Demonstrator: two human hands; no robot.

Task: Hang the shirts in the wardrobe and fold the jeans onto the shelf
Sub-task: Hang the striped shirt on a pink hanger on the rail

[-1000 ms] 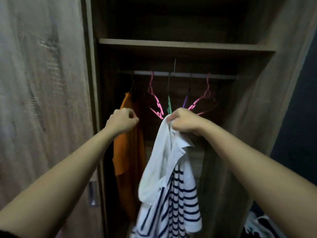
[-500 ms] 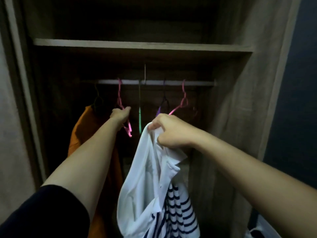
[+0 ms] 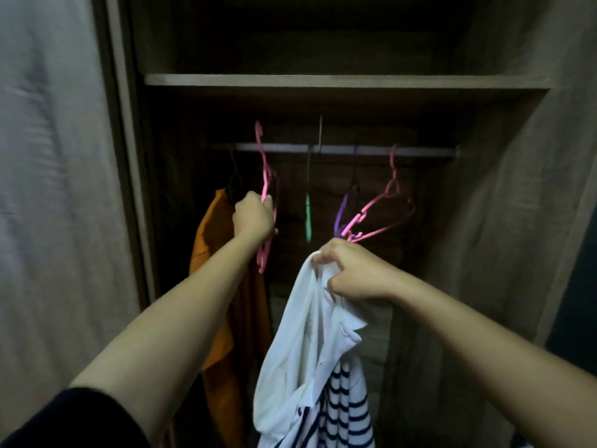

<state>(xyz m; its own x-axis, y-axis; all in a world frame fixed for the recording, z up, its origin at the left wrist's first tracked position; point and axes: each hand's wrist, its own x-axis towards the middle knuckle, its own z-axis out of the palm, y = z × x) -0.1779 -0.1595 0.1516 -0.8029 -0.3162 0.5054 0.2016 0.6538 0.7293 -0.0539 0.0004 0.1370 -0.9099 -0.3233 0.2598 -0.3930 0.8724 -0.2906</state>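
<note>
At the open wardrobe (image 3: 500, 221), a person's left hand (image 3: 255, 218) is clenched around a pink hanger (image 3: 266, 176), its hook apparently above the rail (image 3: 371, 150). The right hand (image 3: 355, 273) grips a striped shirt (image 3: 307, 350) near its collar, just below the rail. An orange shirt (image 3: 223, 318) hangs far left, under the shelf (image 3: 323, 79).

Single head-worn wide-angle view, facing forward into the open wardrobe (image 3: 504, 221), close in, shelf (image 3: 323, 80) above centre, rail (image 3: 420, 151) mid-frame, interior filling most of the field.
</note>
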